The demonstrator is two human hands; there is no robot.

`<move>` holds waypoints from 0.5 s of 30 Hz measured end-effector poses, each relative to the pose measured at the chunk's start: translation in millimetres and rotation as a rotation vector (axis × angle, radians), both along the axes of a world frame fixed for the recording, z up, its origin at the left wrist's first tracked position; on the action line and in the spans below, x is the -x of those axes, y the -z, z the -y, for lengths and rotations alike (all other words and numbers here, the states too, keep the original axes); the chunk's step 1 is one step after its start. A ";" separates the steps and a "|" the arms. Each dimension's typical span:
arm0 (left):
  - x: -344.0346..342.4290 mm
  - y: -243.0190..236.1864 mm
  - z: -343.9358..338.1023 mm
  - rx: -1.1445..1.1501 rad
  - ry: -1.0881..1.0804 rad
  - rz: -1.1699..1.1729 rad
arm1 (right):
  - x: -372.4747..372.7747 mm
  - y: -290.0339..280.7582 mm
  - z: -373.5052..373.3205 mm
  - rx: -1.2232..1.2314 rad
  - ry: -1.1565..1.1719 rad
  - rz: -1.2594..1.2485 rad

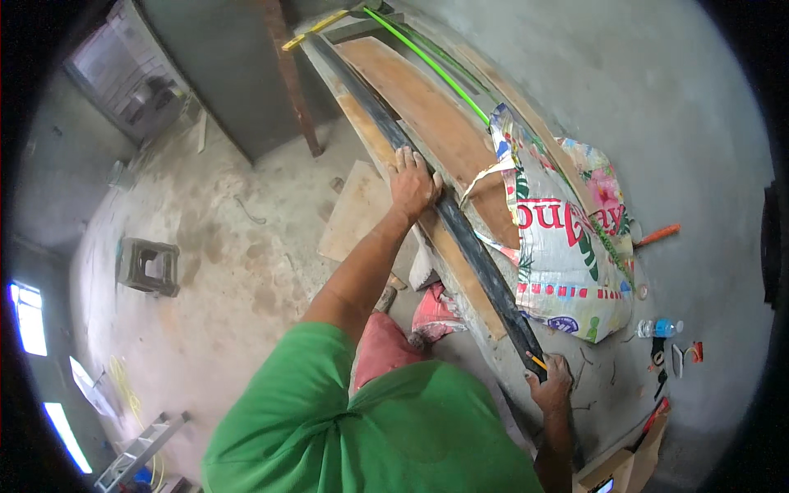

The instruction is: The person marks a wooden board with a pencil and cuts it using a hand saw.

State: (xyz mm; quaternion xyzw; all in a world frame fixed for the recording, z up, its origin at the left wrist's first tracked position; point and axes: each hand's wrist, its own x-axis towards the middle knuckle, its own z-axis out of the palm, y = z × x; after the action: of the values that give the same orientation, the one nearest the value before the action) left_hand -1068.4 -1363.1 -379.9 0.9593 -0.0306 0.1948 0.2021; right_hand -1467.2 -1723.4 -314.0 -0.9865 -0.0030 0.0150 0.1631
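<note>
A long, dark, narrow strip [481,259] runs slantwise from the far left toward me, along the edge of a long ledge with wooden boards. My left hand [413,185] lies on the middle of the strip, fingers stretched out flat across it and its thumb spread to the right side. At the strip's near end, my right hand [552,383] is closed around a yellow pencil [537,360], its tip pointing up and left over the strip. Part of the right hand's grip is hidden. A wide brown board [448,107] lies right of the strip.
A printed sack [567,255] stands on the ledge at right. A green rod [436,66] and a yellow spirit level [315,30] lie at the far end. A plastic bottle [660,328] lies near the wall. On the floor at left are a stool [148,267] and a ladder [141,452].
</note>
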 end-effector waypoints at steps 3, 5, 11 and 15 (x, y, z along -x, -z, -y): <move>0.6 -9.5 -6.4 -0.063 0.030 -0.114 | -0.2 -4.3 -1.8 0.011 0.020 -0.036; -0.1 -16.6 -11.4 -0.093 0.047 -0.130 | 0.8 0.7 2.4 -0.029 -0.006 0.061; -9.1 -38.6 -28.7 -0.198 0.161 -0.227 | -12.7 -10.9 -4.0 -0.141 -0.034 0.369; -14.2 -64.4 -31.8 -0.302 0.247 -0.435 | -63.3 -42.2 -28.6 -0.462 0.100 0.388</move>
State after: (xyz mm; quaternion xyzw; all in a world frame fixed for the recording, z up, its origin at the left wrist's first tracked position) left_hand -1054.2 -1331.3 -315.5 0.9868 -0.1316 -0.0481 0.0812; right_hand -1403.9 -1694.8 -271.7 -0.9066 0.0113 -0.1827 0.3802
